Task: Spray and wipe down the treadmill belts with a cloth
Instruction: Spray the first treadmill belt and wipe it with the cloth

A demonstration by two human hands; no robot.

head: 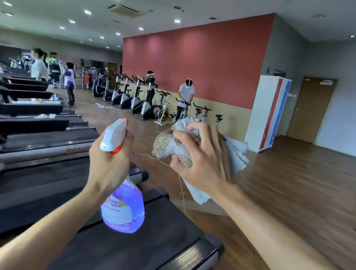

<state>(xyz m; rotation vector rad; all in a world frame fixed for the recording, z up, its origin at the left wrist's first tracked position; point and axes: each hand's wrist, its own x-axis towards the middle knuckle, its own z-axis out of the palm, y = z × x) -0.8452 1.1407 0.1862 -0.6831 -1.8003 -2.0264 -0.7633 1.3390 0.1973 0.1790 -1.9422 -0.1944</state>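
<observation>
My left hand point(108, 165) grips the neck of a spray bottle point(123, 211) with purple liquid and a white and orange trigger head, held above the nearest treadmill belt point(127, 252). My right hand point(203, 160) holds a bunched grey-white cloth point(235, 154) with a stained brownish end, raised at chest height to the right of the bottle. A loose thread hangs from the cloth. The black belt lies below both hands and runs toward the lower left.
A row of several more treadmills point(31, 123) stretches to the left. Exercise bikes point(131, 98) line the red wall, with people standing among them. Wooden floor point(304, 193) spreads to the right, with lockers point(269, 112) and a door point(312, 108) beyond.
</observation>
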